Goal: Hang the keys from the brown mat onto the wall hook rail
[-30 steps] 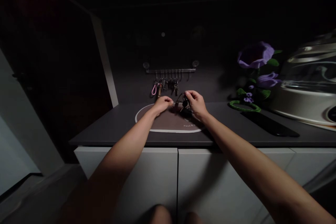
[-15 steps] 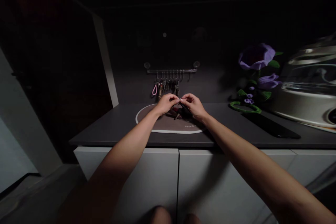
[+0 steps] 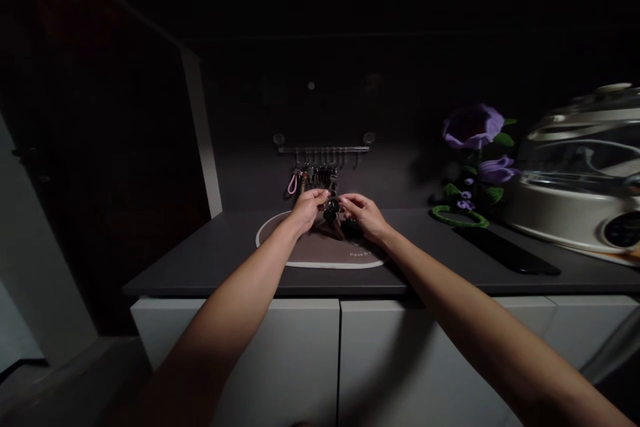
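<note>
A bunch of keys with a dark round fob (image 3: 331,207) hangs between my hands, just above a brown oval mat with a white rim (image 3: 325,265). My left hand (image 3: 307,208) and my right hand (image 3: 364,215) both pinch at the ring and fob from either side. Part of the bunch is hidden by my fingers. Behind them, a wall-mounted metal hook rail (image 3: 324,149) carries several hanging keys (image 3: 315,175) and a pink loop strap (image 3: 293,185).
A dark counter (image 3: 200,260) ends in a front edge above white cabinet doors (image 3: 260,360). To the right stand artificial purple flowers (image 3: 473,127), a green ring (image 3: 460,217), a flat black strip (image 3: 505,250) and a large white cooker (image 3: 580,180).
My hands have come closer together than a second ago, and the keys now sit between both hands. The whole scene sits lower in the view as my head has tilted.
</note>
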Tool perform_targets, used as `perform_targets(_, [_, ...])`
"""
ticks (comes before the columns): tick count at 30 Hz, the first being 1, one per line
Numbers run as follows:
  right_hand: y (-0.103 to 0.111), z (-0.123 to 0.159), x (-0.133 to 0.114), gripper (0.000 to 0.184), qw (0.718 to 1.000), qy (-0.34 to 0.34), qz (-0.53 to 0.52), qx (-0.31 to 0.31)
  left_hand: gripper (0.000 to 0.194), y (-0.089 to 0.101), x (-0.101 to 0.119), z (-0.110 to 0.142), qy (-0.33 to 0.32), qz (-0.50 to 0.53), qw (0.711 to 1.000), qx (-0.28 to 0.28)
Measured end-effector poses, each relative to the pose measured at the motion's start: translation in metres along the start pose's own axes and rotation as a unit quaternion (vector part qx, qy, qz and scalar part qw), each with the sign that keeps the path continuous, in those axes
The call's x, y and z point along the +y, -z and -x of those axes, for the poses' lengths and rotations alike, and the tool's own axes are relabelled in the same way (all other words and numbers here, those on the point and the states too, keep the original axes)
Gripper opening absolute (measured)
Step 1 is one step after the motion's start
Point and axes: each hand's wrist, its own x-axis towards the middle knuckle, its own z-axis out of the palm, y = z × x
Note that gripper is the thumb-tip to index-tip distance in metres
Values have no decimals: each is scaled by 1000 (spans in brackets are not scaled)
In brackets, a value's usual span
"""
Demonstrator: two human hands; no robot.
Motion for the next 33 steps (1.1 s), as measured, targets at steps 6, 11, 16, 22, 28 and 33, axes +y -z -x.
perform_targets(6, [-3, 1, -2, 34, 998, 29, 45, 21, 23, -5, -2, 3, 0, 20, 1000, -13])
perform_targets(11, [-2, 2, -5, 32, 994, 54, 74, 58, 28, -7, -6, 4, 7, 13, 1000, -22])
perform_targets(16, [0, -3, -7, 31, 996, 44, 62, 55, 33, -7, -10, 3, -7, 5, 1000, -30])
perform_targets(22, [2, -27, -17, 32, 998, 16, 13, 56, 41, 0, -16, -5, -33, -46, 998, 24])
perform_targets(28, [7, -68, -26, 28, 996, 5, -3, 85, 29, 3, -18, -7, -46, -136, 985, 92])
perform_targets(33, [7, -99, -23, 21, 991, -9, -14, 136, 21, 3, -20, -7, -47, -167, 978, 116])
